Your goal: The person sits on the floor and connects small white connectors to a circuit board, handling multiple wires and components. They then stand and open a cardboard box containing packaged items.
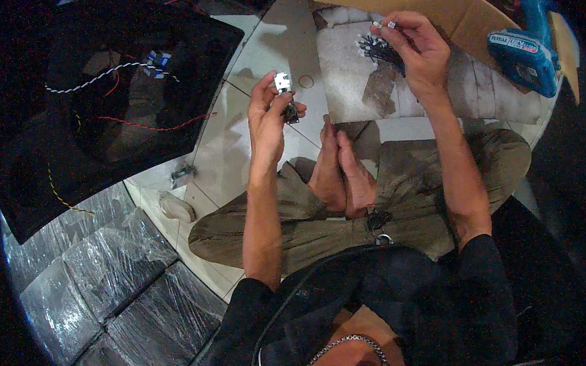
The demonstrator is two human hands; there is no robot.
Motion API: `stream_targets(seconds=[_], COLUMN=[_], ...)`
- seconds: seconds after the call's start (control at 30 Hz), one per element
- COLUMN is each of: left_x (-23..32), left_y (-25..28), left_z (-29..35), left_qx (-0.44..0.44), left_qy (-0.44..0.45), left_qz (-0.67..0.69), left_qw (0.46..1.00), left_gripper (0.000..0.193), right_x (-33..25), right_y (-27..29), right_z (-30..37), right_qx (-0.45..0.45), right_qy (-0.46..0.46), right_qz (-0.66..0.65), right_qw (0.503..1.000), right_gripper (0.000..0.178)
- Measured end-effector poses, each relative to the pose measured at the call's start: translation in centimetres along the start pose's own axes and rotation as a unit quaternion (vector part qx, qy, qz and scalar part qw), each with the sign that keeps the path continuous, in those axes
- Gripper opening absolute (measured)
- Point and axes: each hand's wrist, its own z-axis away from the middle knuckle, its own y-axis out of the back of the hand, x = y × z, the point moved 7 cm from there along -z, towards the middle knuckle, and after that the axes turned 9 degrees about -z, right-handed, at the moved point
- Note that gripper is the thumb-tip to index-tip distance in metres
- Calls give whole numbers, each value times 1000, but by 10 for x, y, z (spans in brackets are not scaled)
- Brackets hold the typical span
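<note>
My left hand (268, 116) is closed around a small electronic part (282, 83) with a shiny metal top and a dark lower end; its exact kind is unclear. Farther right, my right hand (424, 56) pinches small white connectors (385, 25) between thumb and fingers. Below those fingertips, a bundle of black cables with white plug ends (382, 51) lies on a worn, pale padded block (346, 77). Whether the pinched connectors belong to that bundle, I cannot tell.
A blue cordless drill (524, 59) is at the upper right by a cardboard sheet (437, 16). On the left, a large black panel (201, 41) carries loose red, yellow and blue-white wires. Film-wrapped dark blocks (99, 286) fill the lower left. A small dark part (182, 173) lies on the tiles.
</note>
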Motion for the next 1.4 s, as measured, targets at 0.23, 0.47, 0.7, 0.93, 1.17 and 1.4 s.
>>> stream_targets(seconds=[0.23,0.47,0.7,0.93,1.17,1.4], left_x=[55,82,89,101,111,108], left_y=[-47,-69,-65,-67,-75,-80], left_z=[15,30,33,41,50,49], left_qx=[-73,-38,6,80,118,126], left_qy=[-105,-205,-219,-282,-341,-361], left_qz=[-61,-218,-234,-270,-328,-332], left_qw=[990,954,947,917,873,862], left_gripper=[43,40,38,30,30,30], right_x=[-20,-25,-28,-25,-21,-17], right_y=[-20,-38,-43,-47,-49,-49], right_z=[9,23,25,28,31,34], right_qx=[-32,-39,-48,-55,-49,-12], right_qy=[-26,-115,-128,-140,-205,-244], right_qz=[-37,9,47,51,-17,-22], right_qw=[998,993,990,987,977,970], right_gripper=[14,17,21,16,18,19])
